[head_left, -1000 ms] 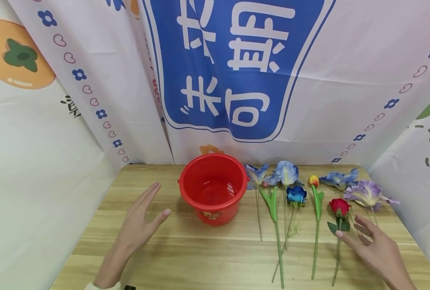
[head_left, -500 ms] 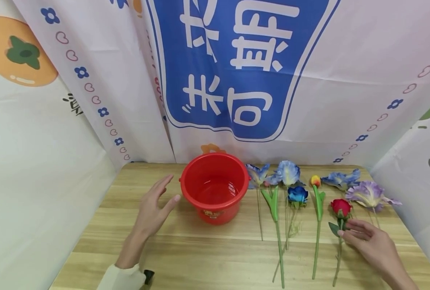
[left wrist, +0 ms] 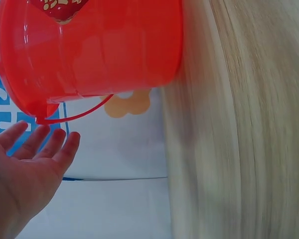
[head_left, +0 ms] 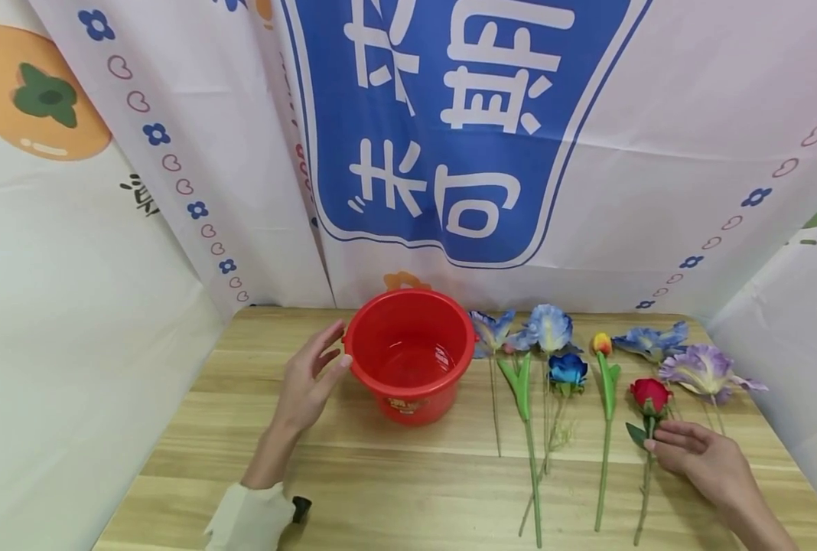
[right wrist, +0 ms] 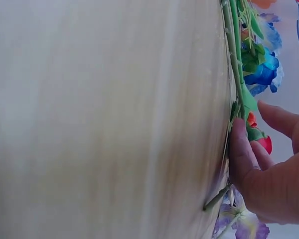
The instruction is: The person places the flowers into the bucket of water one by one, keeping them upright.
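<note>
A red plastic bucket (head_left: 408,360) stands upright on the wooden table, its thin handle (left wrist: 84,113) hanging at the back in the left wrist view. My left hand (head_left: 308,383) is beside the bucket's left rim, fingers spread and holding nothing; whether a fingertip touches the rim I cannot tell. On the right lies a red artificial rose (head_left: 651,396) with a green stem. My right hand (head_left: 707,463) reaches to that stem just below the bloom, thumb on one side and fingers on the other. In the right wrist view a gap shows between thumb and fingers (right wrist: 241,149).
Left of the rose lie an orange-yellow tulip (head_left: 602,344), a blue rose (head_left: 568,370) and blue irises (head_left: 549,327), [stems toward the front]. A purple iris (head_left: 704,367) lies behind my right hand. A printed cloth (head_left: 656,191) hangs at the table's back edge.
My left hand has moved right and forward to the bucket's rim. My right hand has shifted slightly, its thumb and fingers closing in around the rose stem. Bucket and flowers stay put.
</note>
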### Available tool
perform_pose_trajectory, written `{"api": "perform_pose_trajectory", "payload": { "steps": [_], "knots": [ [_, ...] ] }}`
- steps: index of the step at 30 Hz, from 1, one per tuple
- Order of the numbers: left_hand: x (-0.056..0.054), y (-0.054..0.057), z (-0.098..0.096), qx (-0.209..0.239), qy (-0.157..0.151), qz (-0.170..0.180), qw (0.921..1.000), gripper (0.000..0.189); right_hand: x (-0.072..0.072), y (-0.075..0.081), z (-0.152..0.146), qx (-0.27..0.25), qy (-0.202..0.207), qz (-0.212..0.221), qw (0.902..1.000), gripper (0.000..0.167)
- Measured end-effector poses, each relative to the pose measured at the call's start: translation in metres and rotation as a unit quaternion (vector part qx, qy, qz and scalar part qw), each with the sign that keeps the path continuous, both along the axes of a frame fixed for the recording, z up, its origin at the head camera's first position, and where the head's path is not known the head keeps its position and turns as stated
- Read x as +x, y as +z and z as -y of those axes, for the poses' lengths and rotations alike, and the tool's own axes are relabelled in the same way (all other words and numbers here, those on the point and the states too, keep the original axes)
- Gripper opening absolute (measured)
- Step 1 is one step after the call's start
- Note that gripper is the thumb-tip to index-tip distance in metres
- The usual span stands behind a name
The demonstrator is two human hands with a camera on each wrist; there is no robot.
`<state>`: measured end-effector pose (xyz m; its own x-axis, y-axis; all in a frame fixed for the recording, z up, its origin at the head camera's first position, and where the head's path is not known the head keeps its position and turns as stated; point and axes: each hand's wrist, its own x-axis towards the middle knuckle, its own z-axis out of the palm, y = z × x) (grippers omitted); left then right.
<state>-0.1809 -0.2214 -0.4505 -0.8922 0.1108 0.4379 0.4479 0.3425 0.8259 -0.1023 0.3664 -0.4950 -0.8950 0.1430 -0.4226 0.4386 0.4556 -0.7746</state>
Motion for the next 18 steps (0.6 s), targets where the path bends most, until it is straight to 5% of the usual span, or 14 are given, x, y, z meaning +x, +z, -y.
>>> {"api": "perform_pose_trajectory", "payload": {
  "steps": [18],
  "knots": [
    [-0.008, -0.007, -0.005, 0.071, -0.044, 0.006, 0.9965, 0.06, -0.014, -0.009, 0.005, -0.091, -0.052, 0.006, 0.9944, 0.067]
  ]
}}
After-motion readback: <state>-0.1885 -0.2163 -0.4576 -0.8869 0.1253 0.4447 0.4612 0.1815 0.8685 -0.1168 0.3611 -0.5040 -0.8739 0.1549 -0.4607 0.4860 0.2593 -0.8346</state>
